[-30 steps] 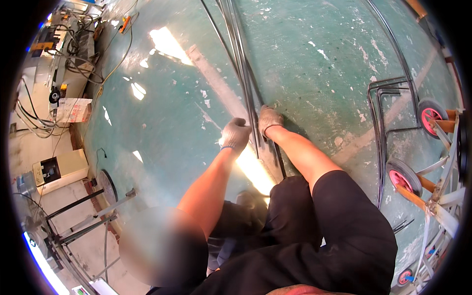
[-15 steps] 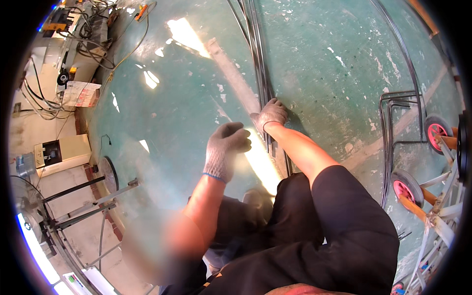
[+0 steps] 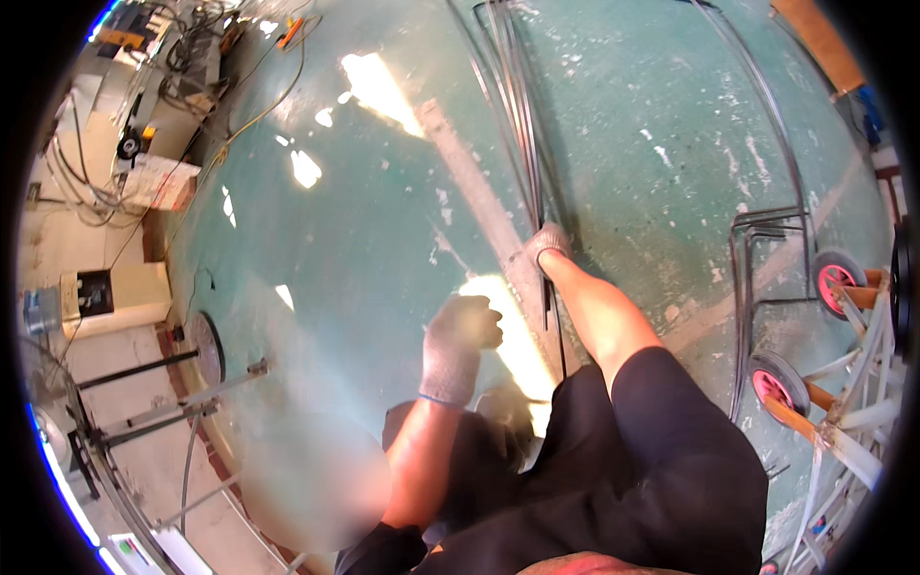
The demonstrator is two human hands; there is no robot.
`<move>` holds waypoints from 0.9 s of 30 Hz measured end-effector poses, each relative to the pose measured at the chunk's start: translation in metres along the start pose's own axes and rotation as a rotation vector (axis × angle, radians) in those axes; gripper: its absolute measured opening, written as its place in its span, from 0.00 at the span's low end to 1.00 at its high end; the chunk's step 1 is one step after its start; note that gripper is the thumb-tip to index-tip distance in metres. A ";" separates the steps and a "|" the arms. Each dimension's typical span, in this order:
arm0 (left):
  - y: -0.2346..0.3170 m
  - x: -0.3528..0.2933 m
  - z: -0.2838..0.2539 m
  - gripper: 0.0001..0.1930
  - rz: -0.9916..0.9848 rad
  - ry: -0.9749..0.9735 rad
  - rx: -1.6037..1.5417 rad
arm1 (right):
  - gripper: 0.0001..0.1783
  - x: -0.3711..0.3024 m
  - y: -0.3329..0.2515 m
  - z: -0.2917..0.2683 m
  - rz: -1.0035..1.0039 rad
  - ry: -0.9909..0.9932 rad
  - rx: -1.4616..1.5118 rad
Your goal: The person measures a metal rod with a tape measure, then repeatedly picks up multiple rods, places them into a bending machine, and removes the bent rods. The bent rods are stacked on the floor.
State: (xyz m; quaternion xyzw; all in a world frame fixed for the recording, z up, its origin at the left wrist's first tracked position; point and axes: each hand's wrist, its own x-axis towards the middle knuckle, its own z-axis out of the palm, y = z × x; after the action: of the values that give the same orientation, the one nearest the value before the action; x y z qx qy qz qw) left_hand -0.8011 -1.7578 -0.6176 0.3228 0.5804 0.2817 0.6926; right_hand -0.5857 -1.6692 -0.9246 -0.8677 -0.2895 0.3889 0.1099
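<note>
My right hand point(image 3: 549, 243), in a grey knit glove, is closed round a bundle of long thin metal rods point(image 3: 520, 120). From the hand the rods run away to the far edge of the view, spreading slightly there. Their near ends stick out below the hand, one reaching toward my knee. A dark shadow lies on the floor along the bundle's right side. My left hand point(image 3: 458, 347), gloved alike, hovers left of the near ends and apart from them. Its fingers are curled in, and no object shows in them.
Bent metal rods point(image 3: 740, 287) lie on the green floor at right, beside a wheeled metal frame point(image 3: 848, 383) with pink-hubbed wheels. Cables and equipment point(image 3: 172, 81) line the left wall. A cream box point(image 3: 120, 297) and metal bars with a round disc point(image 3: 207, 347) stand nearer.
The view has shifted a little. My left hand has drawn back toward my body. The rods in my right hand stand farther from their shadow and look raised and more spread.
</note>
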 end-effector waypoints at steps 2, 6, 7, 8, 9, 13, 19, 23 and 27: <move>-0.016 0.005 -0.004 0.16 -0.055 -0.051 0.153 | 0.17 -0.037 -0.024 -0.029 -0.079 0.053 0.007; 0.007 -0.022 0.032 0.18 -0.171 0.043 0.012 | 0.20 -0.088 -0.063 -0.119 0.044 -0.176 0.402; 0.017 -0.038 0.034 0.18 -0.214 0.031 -0.024 | 0.21 -0.094 -0.069 -0.132 0.003 -0.127 0.255; 0.039 -0.060 0.037 0.18 -0.255 0.018 -0.054 | 0.23 -0.096 -0.070 -0.140 -0.037 -0.080 0.113; 0.055 -0.078 0.033 0.18 -0.290 -0.009 -0.029 | 0.26 -0.098 -0.065 -0.139 -0.146 0.143 -0.006; 0.110 -0.117 -0.007 0.18 -0.293 0.031 0.055 | 0.20 -0.100 -0.119 -0.213 -0.096 0.037 0.157; 0.217 -0.136 -0.061 0.18 -0.264 0.172 0.207 | 0.12 -0.104 -0.202 -0.329 -0.038 -0.022 0.289; 0.278 -0.132 -0.028 0.18 -0.269 0.085 0.215 | 0.15 -0.128 -0.256 -0.442 -0.038 -0.048 0.282; 0.360 -0.120 0.071 0.19 -0.350 -0.055 -0.029 | 0.16 -0.176 -0.248 -0.498 -0.088 -0.023 0.181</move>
State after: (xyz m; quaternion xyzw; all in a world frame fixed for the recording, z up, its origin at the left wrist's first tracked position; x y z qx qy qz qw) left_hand -0.7566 -1.6304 -0.2562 0.2143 0.6043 0.1565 0.7513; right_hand -0.4141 -1.5554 -0.3784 -0.8360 -0.2923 0.4182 0.2017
